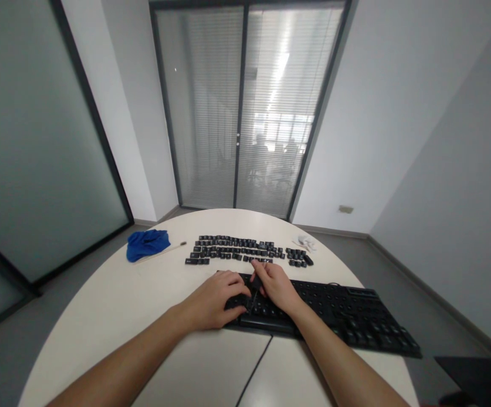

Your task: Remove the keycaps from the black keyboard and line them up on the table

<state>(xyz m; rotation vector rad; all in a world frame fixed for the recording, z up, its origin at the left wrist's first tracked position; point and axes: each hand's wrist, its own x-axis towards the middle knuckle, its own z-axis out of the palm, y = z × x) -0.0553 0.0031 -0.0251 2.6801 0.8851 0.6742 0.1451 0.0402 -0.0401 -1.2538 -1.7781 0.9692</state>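
Observation:
A black keyboard point(325, 308) lies slantwise across the near part of the table, with many of its key positions bare of caps. Over its left end is my left hand point(224, 297), fingers bent and thumb pressed to the keyboard, holding it. Beside it, my right hand point(277, 285) is closed round a small dark tool point(257, 282). Thin wire-like prongs run from the tool down to the keys, like a keycap puller; my fingers cover much of it. Beyond both hands, loose black keycaps point(237, 249) stand in rows on the table.
A blue cloth point(147, 244) lies at the table's left, with a thin brush point(171, 249) beside it. Crumpled white tissue point(307, 243) rests at the far right. The round table point(152, 316) has a dark seam near me. A dark object point(482, 376) stands at lower right.

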